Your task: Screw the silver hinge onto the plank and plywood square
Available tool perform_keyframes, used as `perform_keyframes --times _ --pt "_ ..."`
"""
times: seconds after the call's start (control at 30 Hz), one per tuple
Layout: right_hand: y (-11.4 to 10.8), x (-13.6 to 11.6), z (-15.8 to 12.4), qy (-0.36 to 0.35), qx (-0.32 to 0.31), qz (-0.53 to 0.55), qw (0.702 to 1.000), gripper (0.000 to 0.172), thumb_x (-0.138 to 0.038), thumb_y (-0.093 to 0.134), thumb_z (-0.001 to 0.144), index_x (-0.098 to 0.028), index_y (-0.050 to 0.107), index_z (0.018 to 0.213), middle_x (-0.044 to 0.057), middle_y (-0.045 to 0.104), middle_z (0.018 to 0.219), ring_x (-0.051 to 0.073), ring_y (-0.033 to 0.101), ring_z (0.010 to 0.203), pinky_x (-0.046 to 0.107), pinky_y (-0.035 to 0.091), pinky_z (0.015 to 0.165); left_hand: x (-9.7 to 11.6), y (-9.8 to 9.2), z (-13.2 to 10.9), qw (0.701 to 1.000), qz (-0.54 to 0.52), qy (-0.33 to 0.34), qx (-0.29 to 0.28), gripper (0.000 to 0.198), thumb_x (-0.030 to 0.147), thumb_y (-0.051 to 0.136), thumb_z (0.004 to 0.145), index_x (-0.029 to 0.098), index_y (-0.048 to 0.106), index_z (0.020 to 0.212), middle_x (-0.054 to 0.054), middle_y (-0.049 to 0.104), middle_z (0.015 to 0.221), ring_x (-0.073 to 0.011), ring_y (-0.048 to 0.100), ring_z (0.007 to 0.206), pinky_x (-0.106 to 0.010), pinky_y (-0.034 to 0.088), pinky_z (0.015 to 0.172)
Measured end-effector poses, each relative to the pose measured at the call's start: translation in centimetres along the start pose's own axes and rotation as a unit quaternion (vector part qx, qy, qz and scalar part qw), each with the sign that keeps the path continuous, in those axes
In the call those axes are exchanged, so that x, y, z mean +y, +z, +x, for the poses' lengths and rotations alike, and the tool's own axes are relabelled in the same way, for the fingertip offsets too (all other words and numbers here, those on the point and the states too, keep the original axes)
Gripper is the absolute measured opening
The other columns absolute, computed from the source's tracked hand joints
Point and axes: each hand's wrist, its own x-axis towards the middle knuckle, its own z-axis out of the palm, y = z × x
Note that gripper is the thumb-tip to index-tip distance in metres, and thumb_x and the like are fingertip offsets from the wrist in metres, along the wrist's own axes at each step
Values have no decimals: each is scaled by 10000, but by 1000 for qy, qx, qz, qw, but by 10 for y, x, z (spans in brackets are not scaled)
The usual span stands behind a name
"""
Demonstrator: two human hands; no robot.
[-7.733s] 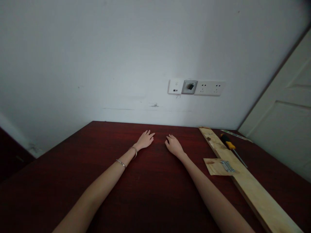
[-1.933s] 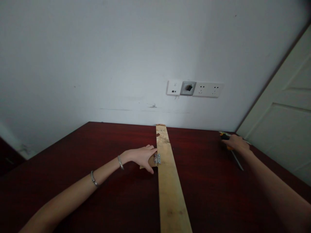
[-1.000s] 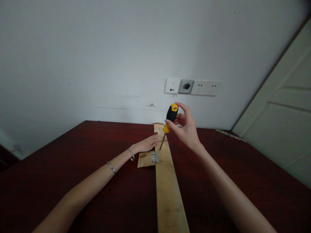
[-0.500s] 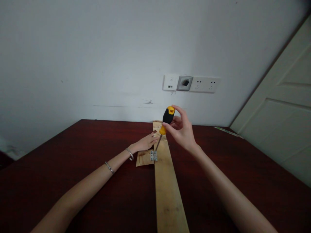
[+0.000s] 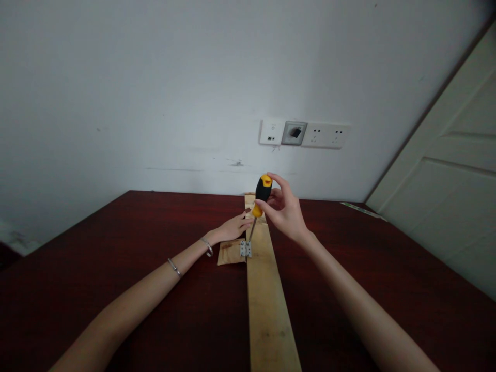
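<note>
A long pale wooden plank (image 5: 267, 299) lies lengthwise on the dark red table (image 5: 116, 258). A small wooden piece (image 5: 229, 253) sits against its left edge, joined to it by a small metal hinge (image 5: 245, 249). My right hand (image 5: 284, 212) is closed round the black and yellow screwdriver (image 5: 261, 194), held almost upright with its tip down at the hinge. My left hand (image 5: 232, 230) rests with fingers stretched out on the far end of the small piece and the plank's left edge.
A white wall rises behind the table, with a row of sockets and switches (image 5: 304, 134). A pale door (image 5: 445, 181) stands at the right. A thin light strip (image 5: 362, 209) lies at the table's far right corner.
The plank and small piece came from the table's right side to the middle. My right hand picked up the screwdriver and lowered its tip onto the hinge. My left hand settled by the hinge.
</note>
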Motion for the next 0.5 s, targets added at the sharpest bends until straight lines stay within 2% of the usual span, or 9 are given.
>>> perform_keyframes --times 0.23,0.5 --pt "2 5 0 -17 -6 -2 1000 616 -310 644 811 -253 371 1360 7 607 837 146 597 675 308 517 642 -2 2 2 1000 -27 3 0 392 335 342 994 224 497 1337 -47 465 1426 -226 430 1298 -373 293 1122" --pt "3 5 -2 -11 -10 -15 1000 612 -340 635 817 -253 371 1362 11 610 851 153 599 688 320 522 656 -7 6 3 1000 -28 5 10 382 357 349 990 211 549 1280 -64 493 1396 -231 468 1260 -372 317 1104"
